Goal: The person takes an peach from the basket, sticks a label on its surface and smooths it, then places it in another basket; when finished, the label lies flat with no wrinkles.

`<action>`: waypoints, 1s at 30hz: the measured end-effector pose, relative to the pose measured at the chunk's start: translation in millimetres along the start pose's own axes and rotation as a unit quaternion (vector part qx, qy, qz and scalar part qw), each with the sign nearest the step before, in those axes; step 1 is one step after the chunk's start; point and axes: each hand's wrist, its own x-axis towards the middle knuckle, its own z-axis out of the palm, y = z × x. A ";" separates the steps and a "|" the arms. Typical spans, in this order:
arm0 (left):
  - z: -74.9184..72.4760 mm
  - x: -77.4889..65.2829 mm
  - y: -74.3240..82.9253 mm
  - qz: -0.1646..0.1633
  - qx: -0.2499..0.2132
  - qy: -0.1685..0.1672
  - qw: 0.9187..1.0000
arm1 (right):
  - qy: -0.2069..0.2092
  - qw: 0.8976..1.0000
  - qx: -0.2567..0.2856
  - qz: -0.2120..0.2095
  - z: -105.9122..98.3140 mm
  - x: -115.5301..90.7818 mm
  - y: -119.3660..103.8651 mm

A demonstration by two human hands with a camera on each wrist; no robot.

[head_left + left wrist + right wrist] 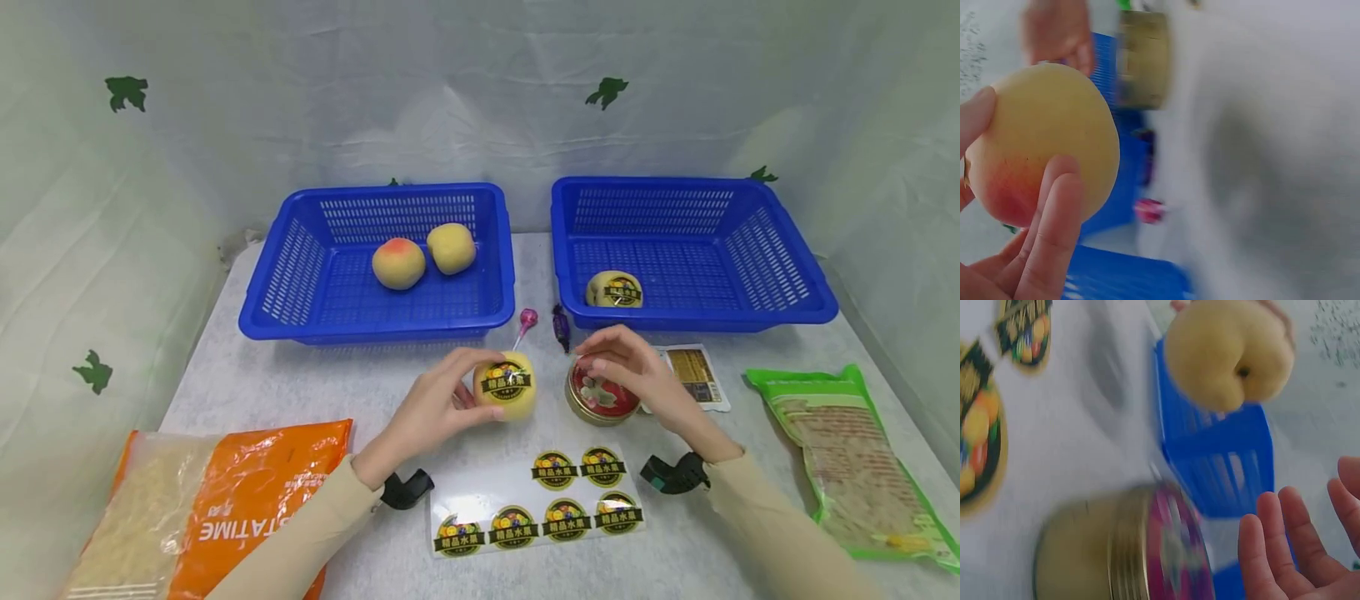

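My left hand [427,408] grips a yellow peach [522,405] between thumb and fingers, above the grey table. On the peach's near side is a black-and-gold fruit sticker [507,381]; a red blush shows on its skin in the left wrist view. My right hand [641,375] hovers by a round tin [591,408] with a red lid, fingers loosely bent and holding nothing. Its palm and fingers [1300,528] show apart from the tin in the right wrist view. Below the hands lies a clear sheet [480,492] bearing several of these stickers.
Two plain peaches [399,263] sit in the left blue basket [375,327]. The right blue basket [712,317] holds one stickered peach [606,283]. Nearby lie a lollipop [528,318], a purple-wrapped candy [561,327], a flat packet [693,375], an orange bag [262,467] and a green-edged bag [847,458].
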 end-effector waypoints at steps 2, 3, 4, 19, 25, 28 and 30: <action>-4.3 10.6 9.0 0.009 -0.015 0.004 1.000 | 0.014 1.000 0.014 -0.023 -21.4 -5.4 12.0; -6.8 16.2 13.8 0.012 -0.021 0.007 1.000 | 0.022 0.999 0.009 -0.028 -31.6 -8.6 16.9; -9.2 22.4 18.3 0.017 -0.025 0.010 0.999 | 0.032 0.999 0.007 -0.028 -41.7 -11.6 22.5; -14.6 140.6 53.9 0.076 0.027 0.027 0.996 | 0.127 0.990 0.068 0.001 -114.9 -39.7 54.3; -4.9 187.9 50.8 0.058 0.065 -0.020 0.996 | 0.146 0.986 0.078 -0.004 -93.3 -37.9 11.3; -1.7 208.9 49.0 0.044 0.052 -0.043 0.997 | 0.163 0.983 0.083 0.002 -84.6 -35.4 -3.9; 0.2 222.0 47.4 0.038 0.046 -0.054 0.997 | 0.171 0.982 0.080 0.006 -84.3 -34.4 -5.3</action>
